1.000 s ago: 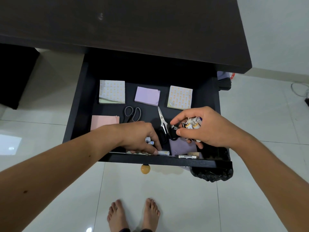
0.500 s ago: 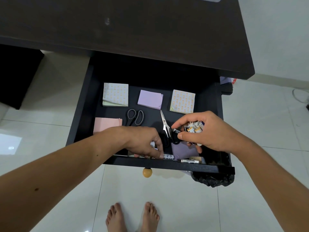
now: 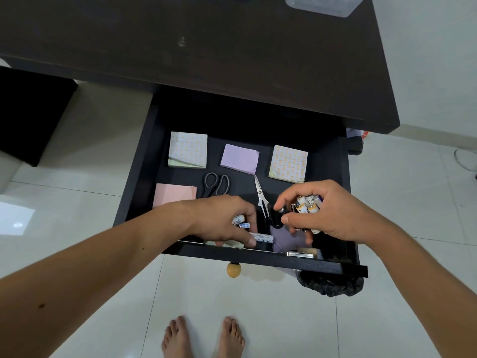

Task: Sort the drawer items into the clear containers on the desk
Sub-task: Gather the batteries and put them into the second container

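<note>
Batteries (image 3: 307,205) sit bunched in the right hand (image 3: 327,213), fingers curled round them, likely to carry all together. Left hand (image 3: 222,220) pinches more at the drawer (image 3: 136,187) front; clear containers (image 3: 325,5) wait on the desk.

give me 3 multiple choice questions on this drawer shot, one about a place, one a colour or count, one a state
1. Where is the lilac note pad?
A. between the two patterned pads
B. on the desk
C. on the floor

2. What colour is the drawer knob?
A. red
B. tan
C. blue

3. What is the right hand doing?
A. hanging empty
B. gripping scissors
C. holding a bunch of batteries

Answers: 1 A, it lies at the drawer's back between them; 2 B, tan ball below the front edge; 3 C, fingers curl round several cells.
</note>
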